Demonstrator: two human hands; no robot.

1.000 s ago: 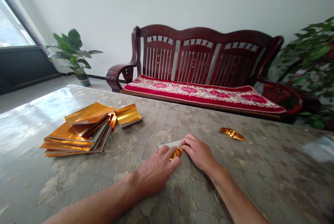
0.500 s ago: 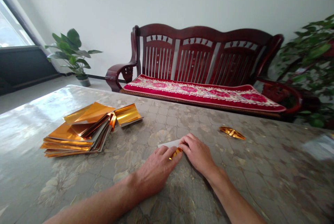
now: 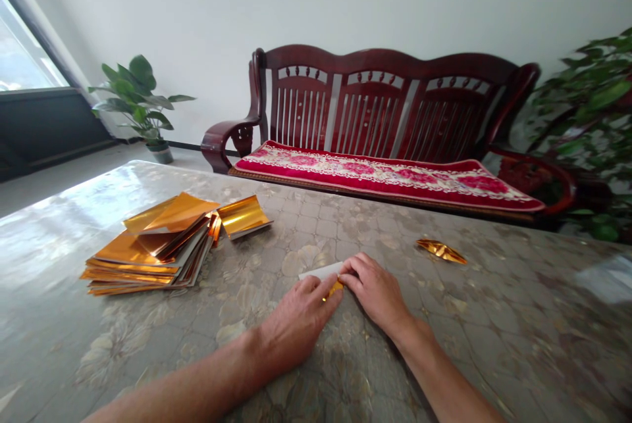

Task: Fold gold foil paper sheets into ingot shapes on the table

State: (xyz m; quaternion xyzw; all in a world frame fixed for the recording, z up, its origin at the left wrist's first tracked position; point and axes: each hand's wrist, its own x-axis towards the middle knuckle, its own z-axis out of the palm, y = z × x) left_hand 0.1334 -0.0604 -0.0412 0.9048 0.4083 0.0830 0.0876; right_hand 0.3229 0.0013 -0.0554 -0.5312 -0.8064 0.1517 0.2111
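Observation:
My left hand (image 3: 295, 320) and my right hand (image 3: 376, 291) lie side by side on the table, pressing down on a small gold foil paper (image 3: 335, 288). Only a gold sliver shows between the fingertips, and a white edge (image 3: 322, 272) of the sheet sticks out behind them. The fingers of both hands are curled close over it. A stack of gold foil sheets (image 3: 151, 248) lies to the left, with one curled sheet (image 3: 243, 216) beside it. A folded gold piece (image 3: 441, 251) rests to the right, apart from my hands.
The table (image 3: 494, 318) has a glossy floral cover. Behind it stands a dark wooden bench (image 3: 390, 107) with a red cushion. A potted plant (image 3: 138, 104) stands on the floor at back left, and leafy branches (image 3: 592, 127) fill the right edge.
My fingers have closed further over the gold paper, so less gold shows. The hands stay in the same spot. The view has shifted slightly.

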